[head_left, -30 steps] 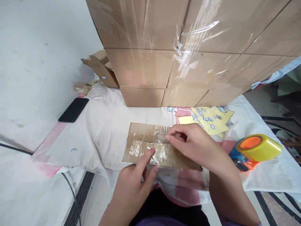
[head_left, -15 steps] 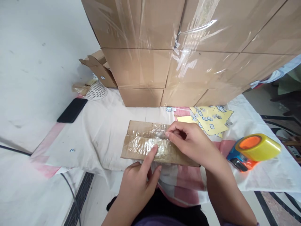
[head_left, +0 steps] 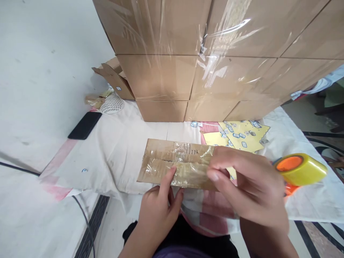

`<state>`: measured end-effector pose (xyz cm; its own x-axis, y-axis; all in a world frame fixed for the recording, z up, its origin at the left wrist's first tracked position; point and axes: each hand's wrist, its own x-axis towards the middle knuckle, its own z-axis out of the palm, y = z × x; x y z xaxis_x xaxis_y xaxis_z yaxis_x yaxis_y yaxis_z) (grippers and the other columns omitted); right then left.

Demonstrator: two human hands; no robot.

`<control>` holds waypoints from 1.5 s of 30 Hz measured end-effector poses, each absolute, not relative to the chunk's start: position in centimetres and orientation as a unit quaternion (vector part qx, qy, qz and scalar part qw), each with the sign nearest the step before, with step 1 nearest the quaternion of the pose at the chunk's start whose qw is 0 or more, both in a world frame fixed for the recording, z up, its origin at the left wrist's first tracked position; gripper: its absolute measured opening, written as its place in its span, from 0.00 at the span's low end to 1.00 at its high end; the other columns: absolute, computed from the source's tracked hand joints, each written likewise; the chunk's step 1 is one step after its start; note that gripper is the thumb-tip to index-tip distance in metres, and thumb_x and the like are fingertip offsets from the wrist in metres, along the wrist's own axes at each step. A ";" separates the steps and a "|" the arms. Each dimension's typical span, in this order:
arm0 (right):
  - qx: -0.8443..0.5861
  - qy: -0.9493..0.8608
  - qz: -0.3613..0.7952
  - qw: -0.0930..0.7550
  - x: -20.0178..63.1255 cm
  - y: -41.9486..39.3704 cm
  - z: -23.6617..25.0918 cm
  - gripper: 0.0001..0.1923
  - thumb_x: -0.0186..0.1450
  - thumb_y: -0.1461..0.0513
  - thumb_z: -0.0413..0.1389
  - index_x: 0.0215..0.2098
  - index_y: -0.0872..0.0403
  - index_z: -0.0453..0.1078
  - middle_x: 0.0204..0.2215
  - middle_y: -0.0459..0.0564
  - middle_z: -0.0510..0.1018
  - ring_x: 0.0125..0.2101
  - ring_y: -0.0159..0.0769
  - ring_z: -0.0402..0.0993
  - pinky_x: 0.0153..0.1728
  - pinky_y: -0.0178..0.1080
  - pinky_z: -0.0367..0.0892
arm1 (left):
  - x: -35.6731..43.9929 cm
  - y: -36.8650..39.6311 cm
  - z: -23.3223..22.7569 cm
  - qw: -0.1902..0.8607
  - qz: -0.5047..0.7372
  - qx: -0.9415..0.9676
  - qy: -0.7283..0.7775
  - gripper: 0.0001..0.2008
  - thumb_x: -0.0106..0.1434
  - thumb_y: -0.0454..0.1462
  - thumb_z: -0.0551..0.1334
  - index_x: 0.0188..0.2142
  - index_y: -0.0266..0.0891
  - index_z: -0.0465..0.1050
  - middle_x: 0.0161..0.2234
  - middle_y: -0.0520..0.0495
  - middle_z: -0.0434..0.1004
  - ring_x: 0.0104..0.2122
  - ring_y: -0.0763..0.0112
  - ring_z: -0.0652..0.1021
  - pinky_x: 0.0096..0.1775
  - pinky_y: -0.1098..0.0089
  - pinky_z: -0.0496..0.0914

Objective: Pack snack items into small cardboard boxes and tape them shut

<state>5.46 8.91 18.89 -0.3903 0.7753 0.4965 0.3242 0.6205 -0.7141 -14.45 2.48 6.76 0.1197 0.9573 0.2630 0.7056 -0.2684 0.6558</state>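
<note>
The flat cardboard piece (head_left: 172, 165), its face covered with wrinkled clear tape, lay on the white cloth (head_left: 118, 157) just in front of the stack of cardboard boxes (head_left: 209, 53), which serves here as the landmark. The left hand (head_left: 158, 211), nearer the person than the stack, pressed its index finger down on the near edge of the cardboard, the other fingers curled under and gripping nothing. The right hand (head_left: 247, 186) hovered over the right end of the cardboard, blurred, thumb and fingers bent toward each other; whether they pinched any tape could not be told. A yellow tape roll with an orange core (head_left: 299, 168) sat on the cloth to the right of the stack's front. Yellow sticker sheets (head_left: 242, 138) lay just before the stack's base. A black phone (head_left: 84, 125) rested left of the stack, near a white perforated object (head_left: 111, 104) and a torn open box (head_left: 114, 77).
</note>
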 end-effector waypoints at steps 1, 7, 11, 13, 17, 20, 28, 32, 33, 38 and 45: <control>-0.339 -0.793 0.273 0.426 5.7 8.7 19.4 0.07 0.70 0.69 0.57 0.36 0.52 0.67 0.26 0.39 0.69 0.26 0.25 0.63 0.29 0.32 0.60 | -14.4 2.4 6.8 0.196 0.333 0.721 0.575 0.28 0.71 0.38 0.58 0.69 0.45 0.55 0.20 0.62 0.73 0.18 0.72 0.77 0.20 0.76 0.62; -0.433 -0.792 0.303 0.305 5.9 10.4 19.1 0.10 0.72 0.67 0.54 0.31 0.52 0.66 0.24 0.37 0.69 0.25 0.24 0.62 0.27 0.31 0.58 | -14.4 2.4 7.1 0.192 0.330 0.732 0.565 0.28 0.72 0.38 0.58 0.69 0.42 0.54 0.19 0.64 0.72 0.17 0.74 0.75 0.21 0.77 0.65; -0.498 -0.776 0.301 0.241 5.4 12.1 16.9 0.10 0.71 0.66 0.55 0.30 0.52 0.68 0.21 0.37 0.67 0.23 0.26 0.61 0.26 0.33 0.55 | -14.4 2.3 7.1 0.197 0.333 0.732 0.561 0.31 0.73 0.40 0.58 0.71 0.41 0.51 0.19 0.64 0.71 0.17 0.76 0.74 0.21 0.78 0.64; -0.514 -0.776 0.284 0.231 5.1 12.4 16.2 0.10 0.70 0.66 0.56 0.30 0.52 0.69 0.20 0.37 0.68 0.23 0.27 0.62 0.27 0.34 0.55 | -14.3 2.2 7.0 0.198 0.338 0.732 0.557 0.32 0.73 0.40 0.58 0.72 0.41 0.49 0.19 0.64 0.72 0.17 0.76 0.73 0.22 0.78 0.65; -0.526 -0.794 0.221 0.208 4.8 12.3 15.9 0.10 0.70 0.66 0.56 0.29 0.53 0.69 0.22 0.39 0.69 0.26 0.29 0.64 0.30 0.35 0.55 | -13.7 2.2 6.9 0.172 0.341 0.768 0.514 0.29 0.74 0.38 0.56 0.71 0.44 0.51 0.22 0.61 0.75 0.18 0.74 0.74 0.25 0.75 0.70; -0.534 -0.800 0.195 0.191 4.7 12.3 15.9 0.11 0.71 0.66 0.56 0.29 0.53 0.68 0.23 0.41 0.70 0.27 0.31 0.65 0.31 0.35 0.54 | -13.0 2.3 7.2 0.162 0.324 0.792 0.491 0.26 0.72 0.36 0.56 0.68 0.46 0.56 0.22 0.61 0.75 0.18 0.70 0.74 0.24 0.71 0.69; -0.577 -0.788 0.142 0.160 4.4 12.0 15.8 0.11 0.72 0.65 0.55 0.30 0.53 0.70 0.26 0.44 0.75 0.28 0.33 0.68 0.31 0.37 0.52 | -12.3 2.7 7.6 0.164 0.318 0.790 0.498 0.22 0.72 0.36 0.56 0.64 0.45 0.60 0.22 0.61 0.75 0.18 0.68 0.74 0.23 0.69 0.69; -0.599 -0.774 0.141 0.152 4.2 12.1 15.9 0.12 0.70 0.64 0.56 0.27 0.53 0.69 0.24 0.43 0.74 0.26 0.32 0.66 0.29 0.37 0.50 | -12.3 2.8 7.4 0.168 0.319 0.786 0.502 0.21 0.71 0.36 0.56 0.63 0.45 0.60 0.22 0.61 0.75 0.18 0.68 0.75 0.24 0.69 0.69; -0.602 -0.771 0.142 0.153 4.2 12.1 16.0 0.12 0.70 0.64 0.57 0.27 0.53 0.68 0.24 0.43 0.74 0.25 0.32 0.65 0.29 0.36 0.50 | -12.3 2.9 7.4 0.167 0.320 0.785 0.503 0.21 0.71 0.36 0.56 0.63 0.45 0.60 0.22 0.61 0.75 0.18 0.68 0.75 0.24 0.69 0.69; -0.610 -0.760 0.157 0.157 4.1 12.4 16.0 0.13 0.69 0.65 0.58 0.25 0.53 0.68 0.22 0.42 0.74 0.24 0.31 0.64 0.29 0.36 0.51 | -12.2 3.0 7.5 0.163 0.323 0.787 0.500 0.20 0.72 0.36 0.56 0.62 0.44 0.60 0.23 0.60 0.76 0.19 0.68 0.75 0.24 0.69 0.69; -0.598 -0.768 0.160 0.161 4.3 12.3 15.9 0.15 0.69 0.64 0.57 0.24 0.53 0.66 0.22 0.43 0.73 0.24 0.31 0.63 0.28 0.36 0.51 | -12.2 3.2 7.3 0.158 0.329 0.787 0.498 0.20 0.72 0.35 0.55 0.62 0.43 0.61 0.22 0.60 0.75 0.18 0.70 0.74 0.24 0.70 0.68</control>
